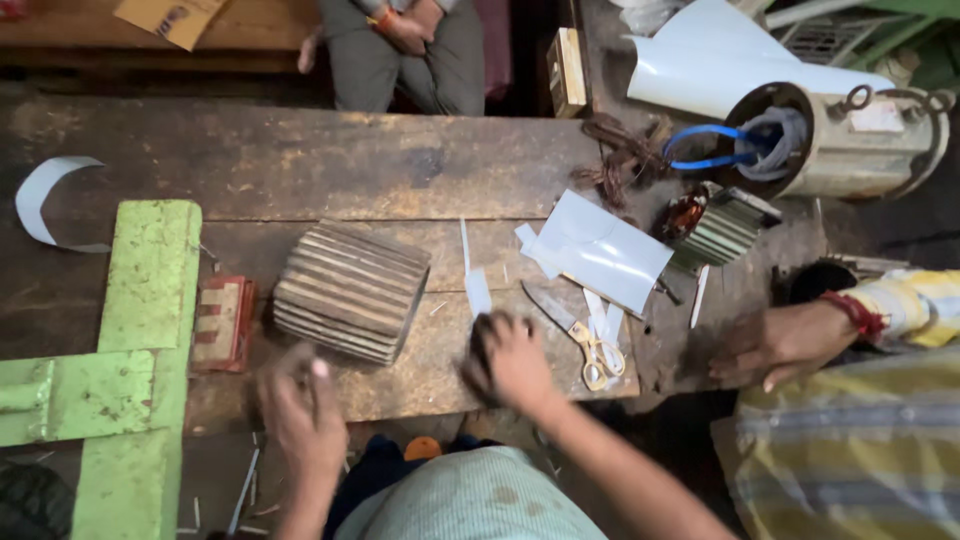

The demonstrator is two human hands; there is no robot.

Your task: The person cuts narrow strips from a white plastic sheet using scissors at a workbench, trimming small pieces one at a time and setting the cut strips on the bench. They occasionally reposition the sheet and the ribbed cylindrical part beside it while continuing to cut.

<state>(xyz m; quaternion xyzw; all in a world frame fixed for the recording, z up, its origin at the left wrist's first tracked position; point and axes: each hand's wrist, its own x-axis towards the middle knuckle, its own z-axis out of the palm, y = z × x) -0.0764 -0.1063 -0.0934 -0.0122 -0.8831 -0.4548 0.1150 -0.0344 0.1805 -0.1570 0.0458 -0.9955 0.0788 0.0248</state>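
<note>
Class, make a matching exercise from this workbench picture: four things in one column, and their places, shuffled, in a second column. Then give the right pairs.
Things:
1. ribbed metal core
2. scissors
3. green metal frame
4. motor housing

Places:
A. far right of the bench, blue wire at its open end
B. left edge of the bench
C. just right of the person's right hand
D. middle of the bench, above the left hand

Pairs: 1-D, 2-C, 3-B, 4-A

On the workbench point(300, 170), the ribbed stator core point(350, 290) lies left of the scissors point(580, 335).
</note>
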